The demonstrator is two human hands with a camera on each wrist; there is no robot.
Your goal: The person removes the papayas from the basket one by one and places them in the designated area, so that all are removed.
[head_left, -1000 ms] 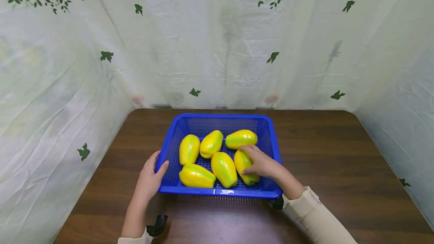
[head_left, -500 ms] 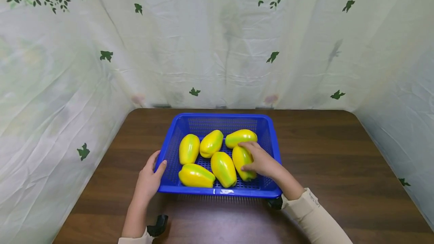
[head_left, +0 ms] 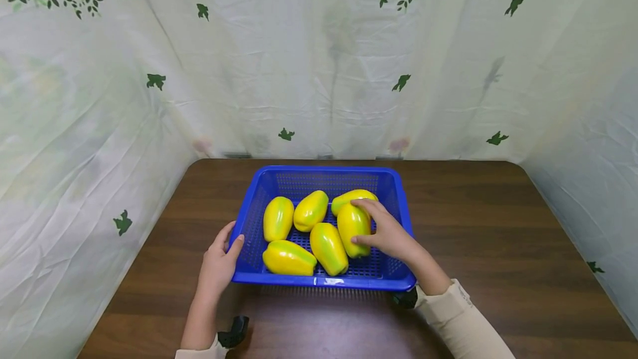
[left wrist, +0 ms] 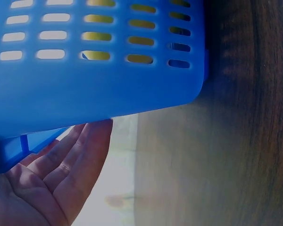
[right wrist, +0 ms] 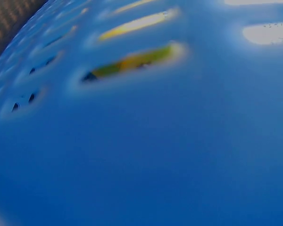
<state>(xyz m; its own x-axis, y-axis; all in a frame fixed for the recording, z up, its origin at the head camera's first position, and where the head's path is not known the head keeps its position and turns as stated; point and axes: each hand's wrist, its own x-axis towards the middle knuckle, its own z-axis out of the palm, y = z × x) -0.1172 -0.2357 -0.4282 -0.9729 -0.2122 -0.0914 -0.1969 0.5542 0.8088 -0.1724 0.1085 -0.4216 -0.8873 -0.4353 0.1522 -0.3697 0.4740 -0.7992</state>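
Note:
A blue perforated plastic basket (head_left: pixel 349 282) on the table holds several glossy yellow-green papayas. My right hand (head_left: pixel 391 234) reaches over its right side and grips one papaya (head_left: pixel 352 229) between thumb and fingers. That papaya is raised and overlaps the back-right papaya (head_left: pixel 344 199) in the head view. On the other side, my left hand (head_left: pixel 216 265) holds the basket's left rim, thumb on top. From the left wrist, fingers (left wrist: pixel 87 155) show under the rim, against the basket wall (left wrist: pixel 99 89). Only the basket's blurred outer wall (right wrist: pixel 146 141) fills the right wrist view, hiding the right hand.
Other papayas lie close by in the basket: one (head_left: pixel 329 248) just left of the gripped one, more (head_left: pixel 278 219) toward the left. The brown wooden table (head_left: pixel 498 237) extends on both sides. A pale leaf-printed curtain (head_left: pixel 324 71) hangs behind its back edge.
My right hand has lifted the papaya from the basket's front right, bringing it up and slightly left. The left hand stays on the rim.

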